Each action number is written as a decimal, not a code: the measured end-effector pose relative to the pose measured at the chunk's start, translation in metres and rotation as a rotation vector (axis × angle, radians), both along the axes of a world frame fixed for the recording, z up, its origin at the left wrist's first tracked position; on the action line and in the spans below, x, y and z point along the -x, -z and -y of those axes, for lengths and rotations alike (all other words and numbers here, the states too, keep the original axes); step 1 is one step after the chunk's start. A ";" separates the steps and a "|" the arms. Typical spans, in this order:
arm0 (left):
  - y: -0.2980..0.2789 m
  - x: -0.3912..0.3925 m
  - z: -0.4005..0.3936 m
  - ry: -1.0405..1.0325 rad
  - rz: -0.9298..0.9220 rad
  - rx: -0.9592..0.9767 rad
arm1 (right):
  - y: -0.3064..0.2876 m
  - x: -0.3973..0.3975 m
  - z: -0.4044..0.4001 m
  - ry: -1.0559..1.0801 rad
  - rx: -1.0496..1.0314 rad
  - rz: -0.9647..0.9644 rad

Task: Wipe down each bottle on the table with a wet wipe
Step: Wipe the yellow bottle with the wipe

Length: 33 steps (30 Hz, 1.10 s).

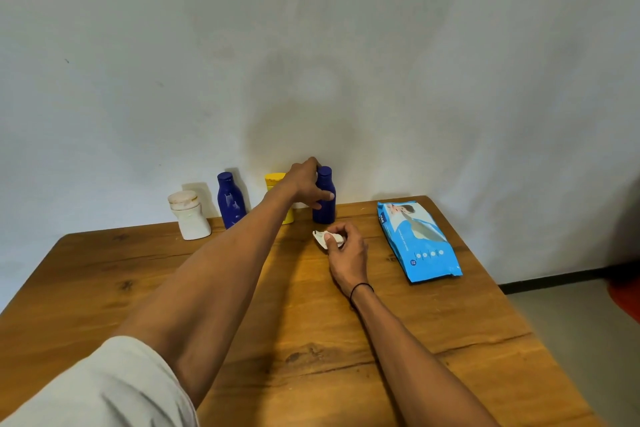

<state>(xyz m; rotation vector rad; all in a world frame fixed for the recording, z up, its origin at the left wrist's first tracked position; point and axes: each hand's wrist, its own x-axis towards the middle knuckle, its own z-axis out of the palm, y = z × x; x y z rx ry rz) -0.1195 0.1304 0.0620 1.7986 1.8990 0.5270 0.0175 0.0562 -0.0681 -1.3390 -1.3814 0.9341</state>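
Several bottles stand in a row at the table's far edge against the wall: a white bottle (pixel 189 217), a dark blue bottle (pixel 230 200), a yellow bottle (pixel 275 181) partly hidden behind my arm, and a second dark blue bottle (pixel 325 206). My left hand (pixel 304 182) reaches across and grips this right-hand blue bottle around its shoulder and neck, thumb on its front. My right hand (pixel 346 253) rests on the table just in front of that bottle and pinches a crumpled white wet wipe (pixel 323 238).
A light blue pack of wet wipes (pixel 417 241) lies flat on the wooden table (pixel 138 288) to the right of my right hand. The table's right edge drops to a grey floor (pixel 571 340). A pale wall stands directly behind the bottles.
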 end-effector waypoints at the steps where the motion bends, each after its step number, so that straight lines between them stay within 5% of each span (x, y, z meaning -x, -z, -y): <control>1: -0.003 -0.001 0.001 0.007 -0.011 -0.007 | 0.000 0.000 0.000 -0.002 0.000 0.001; 10: -0.060 0.027 0.013 0.126 -0.420 -0.275 | 0.000 -0.002 0.002 -0.002 -0.025 -0.002; 18: -0.021 0.070 0.030 0.164 -0.667 -0.207 | -0.001 0.000 0.003 -0.011 -0.026 0.031; 33: -0.011 0.123 0.113 0.152 0.068 -0.282 | -0.007 -0.002 0.012 -0.028 -0.038 -0.016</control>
